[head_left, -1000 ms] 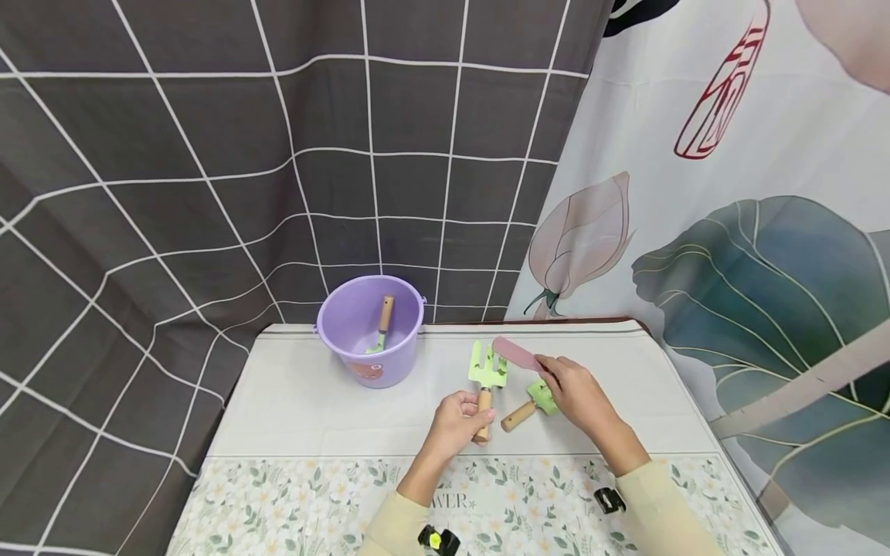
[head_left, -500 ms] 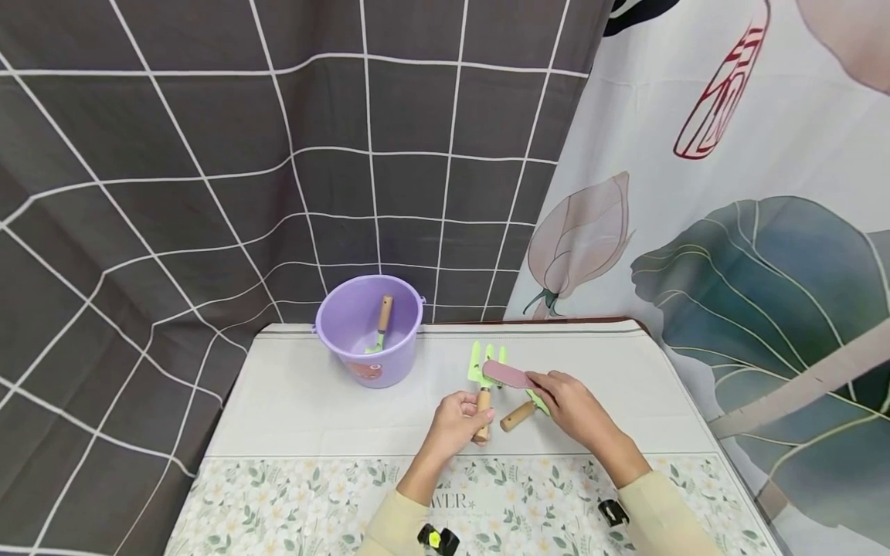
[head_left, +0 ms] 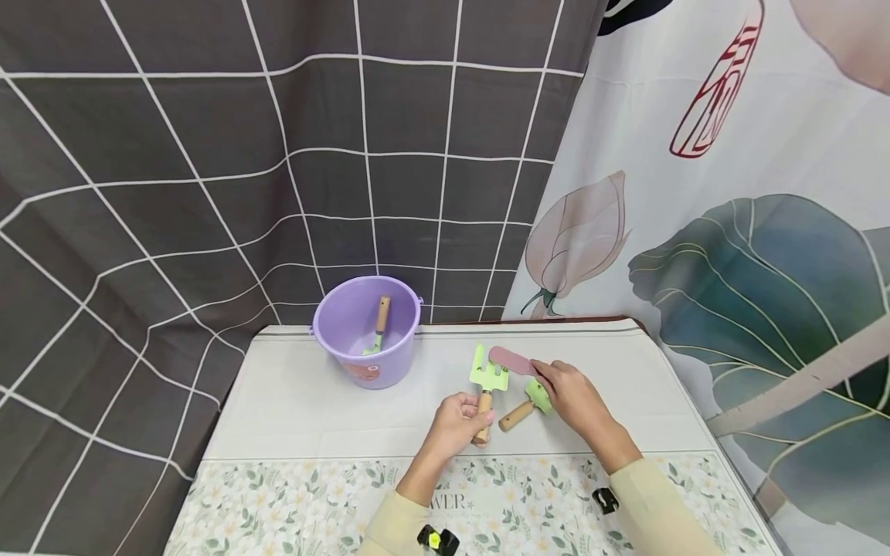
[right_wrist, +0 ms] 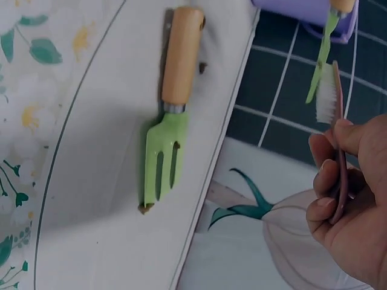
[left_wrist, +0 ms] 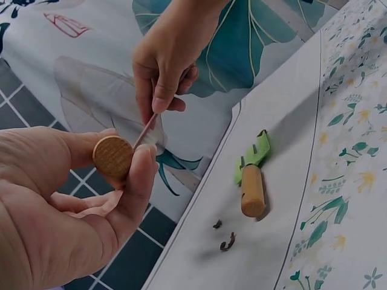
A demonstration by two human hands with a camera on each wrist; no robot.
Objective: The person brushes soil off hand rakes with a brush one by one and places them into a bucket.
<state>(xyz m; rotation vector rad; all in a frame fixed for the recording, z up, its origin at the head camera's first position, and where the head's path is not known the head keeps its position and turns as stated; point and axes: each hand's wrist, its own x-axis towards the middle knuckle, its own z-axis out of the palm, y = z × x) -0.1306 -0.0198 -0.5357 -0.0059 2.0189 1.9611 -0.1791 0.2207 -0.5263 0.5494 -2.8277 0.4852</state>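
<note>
In the head view my left hand (head_left: 455, 421) grips the wooden handle of a small green garden fork (head_left: 490, 378), held tines away above the table. My right hand (head_left: 577, 395) holds a pink brush (head_left: 513, 361) by its handle. In the right wrist view the brush's white bristles (right_wrist: 327, 99) face the fork's green metal, touching or very near it. Beneath lies a second green hand tool (right_wrist: 166, 148), pronged, with a wooden handle. Brown dirt sticks to its prongs. The left wrist view shows the first fork's handle end (left_wrist: 113, 157) between thumb and fingers.
A purple bucket (head_left: 341, 340) stands at the back left of the table, with another wooden-handled green tool (head_left: 382, 316) leaning inside. Dark crumbs (left_wrist: 227, 241) lie on the white cloth near the second tool. A gridded dark curtain (head_left: 320, 185) hangs behind.
The brush has swept down across the fork towards the base of its tines, then back up and right. The left hand keeps its grip and has barely moved.
</note>
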